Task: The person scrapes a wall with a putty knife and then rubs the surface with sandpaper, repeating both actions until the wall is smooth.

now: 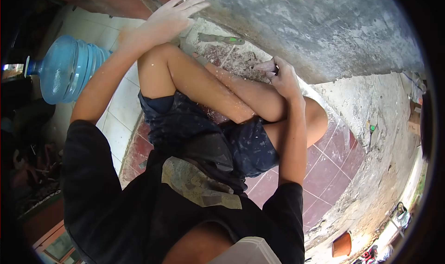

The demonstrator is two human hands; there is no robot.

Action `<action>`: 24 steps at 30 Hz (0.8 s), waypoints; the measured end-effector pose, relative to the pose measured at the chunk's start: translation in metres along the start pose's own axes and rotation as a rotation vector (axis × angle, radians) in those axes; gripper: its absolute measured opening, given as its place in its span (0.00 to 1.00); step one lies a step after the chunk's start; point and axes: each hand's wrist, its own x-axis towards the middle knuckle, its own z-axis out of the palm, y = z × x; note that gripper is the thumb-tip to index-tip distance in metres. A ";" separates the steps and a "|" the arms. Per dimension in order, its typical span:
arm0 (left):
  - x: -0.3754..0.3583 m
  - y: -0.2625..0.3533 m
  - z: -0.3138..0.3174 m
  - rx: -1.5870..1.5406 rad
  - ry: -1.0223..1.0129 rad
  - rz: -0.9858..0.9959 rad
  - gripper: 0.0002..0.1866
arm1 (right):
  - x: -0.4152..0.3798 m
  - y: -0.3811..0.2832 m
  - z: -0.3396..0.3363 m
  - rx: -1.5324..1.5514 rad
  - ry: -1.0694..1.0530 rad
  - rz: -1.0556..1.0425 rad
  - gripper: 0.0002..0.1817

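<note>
My left hand [172, 21], pale with dust, is raised above my bent knee at the upper left, its fingers spread and holding nothing. Near my other knee, my right hand [285, 81] is closed, its fingers curled together at the foot of the grey wall [320, 28]. Whatever may be between those dusty fingers cannot be made out. A flat scraper-like tool [220, 39] with green marks lies on the powdery floor between my hands, close to the wall and touched by neither. White crumbs dot my crossed legs.
A blue water jug [69, 69] lies on its side on white tiles [121, 102] at left. Red tiles [327, 173] run under my legs. A worn concrete ledge [384, 139] curves along the right, with a small green object [372, 128] and an orange-brown pot [342, 244].
</note>
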 end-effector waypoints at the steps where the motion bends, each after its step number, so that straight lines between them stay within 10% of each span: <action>1: 0.004 0.006 -0.018 -0.465 0.106 -0.049 0.26 | -0.001 0.002 0.000 -0.001 0.015 0.007 0.05; 2: 0.011 0.011 -0.030 -0.931 0.210 -0.088 0.26 | -0.002 0.006 -0.001 -0.010 0.043 0.017 0.04; 6: 0.017 0.028 -0.032 -0.834 0.248 -0.055 0.25 | -0.002 0.001 0.002 0.024 0.100 0.044 0.03; 13: 0.023 0.131 0.010 -1.624 0.073 -0.097 0.34 | 0.000 -0.025 0.011 0.257 -0.039 0.097 0.14; 18: 0.054 0.160 0.039 -1.982 0.120 -0.067 0.23 | 0.004 -0.001 0.010 -0.066 -0.186 0.141 0.19; 24: 0.061 0.180 0.102 -2.060 0.120 -0.343 0.24 | 0.008 -0.016 0.017 0.487 -0.276 0.279 0.12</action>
